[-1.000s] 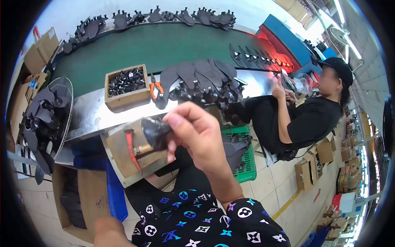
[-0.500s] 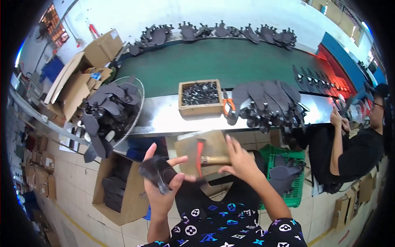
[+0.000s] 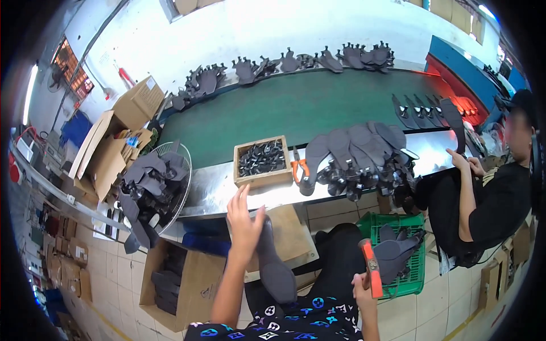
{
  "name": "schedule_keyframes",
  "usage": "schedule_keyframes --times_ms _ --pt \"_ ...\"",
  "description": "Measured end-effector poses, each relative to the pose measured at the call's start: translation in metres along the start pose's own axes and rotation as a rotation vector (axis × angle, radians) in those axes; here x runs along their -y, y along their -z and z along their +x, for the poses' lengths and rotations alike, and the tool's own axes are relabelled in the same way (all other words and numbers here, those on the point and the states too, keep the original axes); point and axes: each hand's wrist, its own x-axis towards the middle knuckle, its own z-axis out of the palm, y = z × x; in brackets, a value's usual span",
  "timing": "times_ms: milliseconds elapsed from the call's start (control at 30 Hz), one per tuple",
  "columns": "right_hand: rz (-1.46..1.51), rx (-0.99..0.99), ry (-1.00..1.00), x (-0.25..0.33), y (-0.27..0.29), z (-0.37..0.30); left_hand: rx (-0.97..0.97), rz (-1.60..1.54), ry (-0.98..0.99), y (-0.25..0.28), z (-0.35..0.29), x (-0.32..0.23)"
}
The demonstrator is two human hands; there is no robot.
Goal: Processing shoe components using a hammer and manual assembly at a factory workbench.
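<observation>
two hands reach into the lower middle of the frame, below a shiny metal bench (image 3: 213,187) that crosses the picture in front of a wide green belt (image 3: 244,119). a pale wall (image 3: 227,34) fills the top of the frame, with dark soles (image 3: 207,81) lined up along the belt's far edge. on the bench, at centre, stands a wooden box (image 3: 259,181) of small black parts (image 3: 261,159), orange-handled pliers (image 3: 300,169) beside it and a heap of soles (image 3: 352,149) to the right. a wire basket (image 3: 186,199) of dark pieces sits at left; a cardboard box (image 3: 199,287) stands on the tiled floor (image 3: 119,278) at lower left, a green crate (image 3: 420,275) at lower right. a co-worker in black (image 3: 495,196) sits at the right edge.

the left hand (image 3: 244,230) is raised at lower centre, its fingers extended and the thumb spread away from them. a single dark sole (image 3: 276,267) slants just beside it, over the edge of a tan board (image 3: 293,233); whether hand and sole touch cannot be told. at lower right, the right hand (image 3: 363,291) has its fingers curled around a red-headed hammer (image 3: 372,268), the handle largely hidden.
</observation>
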Motion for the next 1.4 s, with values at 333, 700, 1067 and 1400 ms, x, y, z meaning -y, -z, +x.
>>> schedule_keyframes --times_ms 333,700,1067,1400 --pt "0.167 0.053 0.243 0.041 -0.010 0.020 0.510 0.250 -0.133 -0.088 0.160 0.044" --pt "0.256 0.127 0.145 0.062 -0.027 0.045 0.562 0.156 -0.094 -0.076 0.165 0.049" --pt "0.282 0.255 0.306 0.111 -0.047 0.069 0.384 -0.236 0.218 -0.041 0.153 0.070" --pt "0.267 0.279 0.378 0.133 -0.072 0.071 0.146 -0.059 0.180 -0.032 0.125 0.079"
